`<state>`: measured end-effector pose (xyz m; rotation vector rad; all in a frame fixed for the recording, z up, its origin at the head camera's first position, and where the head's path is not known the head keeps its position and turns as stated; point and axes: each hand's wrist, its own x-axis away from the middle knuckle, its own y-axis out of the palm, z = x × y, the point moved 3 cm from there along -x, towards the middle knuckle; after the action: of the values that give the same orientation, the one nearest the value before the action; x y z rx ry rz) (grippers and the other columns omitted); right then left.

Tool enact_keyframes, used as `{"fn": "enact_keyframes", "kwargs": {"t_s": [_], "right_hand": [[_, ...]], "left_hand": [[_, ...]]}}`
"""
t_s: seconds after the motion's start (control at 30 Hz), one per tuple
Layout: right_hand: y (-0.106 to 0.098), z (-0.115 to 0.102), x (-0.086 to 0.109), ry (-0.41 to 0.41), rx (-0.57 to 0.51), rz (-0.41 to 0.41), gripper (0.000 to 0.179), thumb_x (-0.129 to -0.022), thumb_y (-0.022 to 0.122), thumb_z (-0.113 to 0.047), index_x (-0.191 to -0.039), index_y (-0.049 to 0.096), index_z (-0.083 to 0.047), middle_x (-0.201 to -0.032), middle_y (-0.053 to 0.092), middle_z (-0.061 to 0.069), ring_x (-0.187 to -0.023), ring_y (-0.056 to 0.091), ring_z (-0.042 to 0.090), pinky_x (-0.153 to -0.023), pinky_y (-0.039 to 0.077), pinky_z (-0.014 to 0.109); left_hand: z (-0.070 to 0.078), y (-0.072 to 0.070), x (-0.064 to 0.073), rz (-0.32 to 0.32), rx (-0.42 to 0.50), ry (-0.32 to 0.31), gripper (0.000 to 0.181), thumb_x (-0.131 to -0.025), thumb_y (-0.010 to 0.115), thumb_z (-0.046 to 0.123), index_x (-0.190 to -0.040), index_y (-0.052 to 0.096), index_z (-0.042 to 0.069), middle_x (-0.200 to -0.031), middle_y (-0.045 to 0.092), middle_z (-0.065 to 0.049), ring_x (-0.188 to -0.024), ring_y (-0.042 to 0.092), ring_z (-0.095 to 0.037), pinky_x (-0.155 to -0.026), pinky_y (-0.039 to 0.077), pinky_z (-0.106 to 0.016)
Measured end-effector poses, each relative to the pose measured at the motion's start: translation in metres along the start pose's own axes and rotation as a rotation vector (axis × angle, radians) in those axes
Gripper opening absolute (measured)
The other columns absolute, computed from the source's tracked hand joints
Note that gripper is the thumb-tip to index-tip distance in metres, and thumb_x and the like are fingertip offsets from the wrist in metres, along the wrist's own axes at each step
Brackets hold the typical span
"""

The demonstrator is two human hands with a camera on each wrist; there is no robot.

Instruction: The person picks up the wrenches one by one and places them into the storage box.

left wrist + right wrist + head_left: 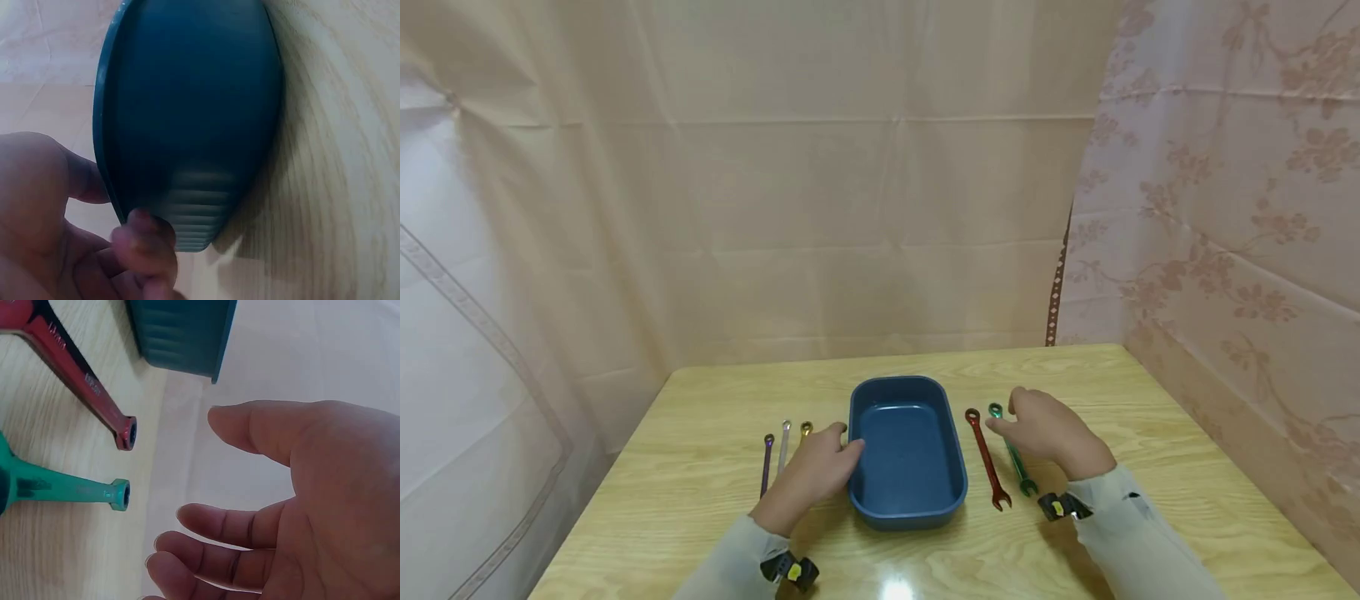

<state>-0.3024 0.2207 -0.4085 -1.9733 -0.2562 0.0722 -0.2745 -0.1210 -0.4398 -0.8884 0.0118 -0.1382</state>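
While the left hand (822,462) pinches the blue bin (906,467) at its rim, the right hand (1051,427), empty, thumb and fingers parted, seems to reach for the green wrench (1017,460) right of the bin; gripping would call for closing them

Wood-grain table (715,467): blue tub (907,458), three wrenches (784,448) left, two wrenches (987,458) right.
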Motion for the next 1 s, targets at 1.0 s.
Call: {"fn": "enact_keyframes", "kwargs": {"t_s": [1.0], "right_hand": [[0.0093, 0.0025, -0.0043, 0.012, -0.016, -0.032, 0.053, -0.102, 0.062, -0.042, -0.128, 0.059, 0.004, -0.090, 0.064, 0.006, -0.062, 0.055, 0.020, -0.056, 0.043, 0.036]], "left_hand": [[-0.0049, 0.0054, -0.0026, -0.071, 0.001, 0.025, 0.055, -0.103, 0.051, 0.035, -0.142, 0.050, -0.004, -0.116, 0.071, -0.017, -0.088, 0.066, -0.020, -0.076, 0.058, -0.043]]}}
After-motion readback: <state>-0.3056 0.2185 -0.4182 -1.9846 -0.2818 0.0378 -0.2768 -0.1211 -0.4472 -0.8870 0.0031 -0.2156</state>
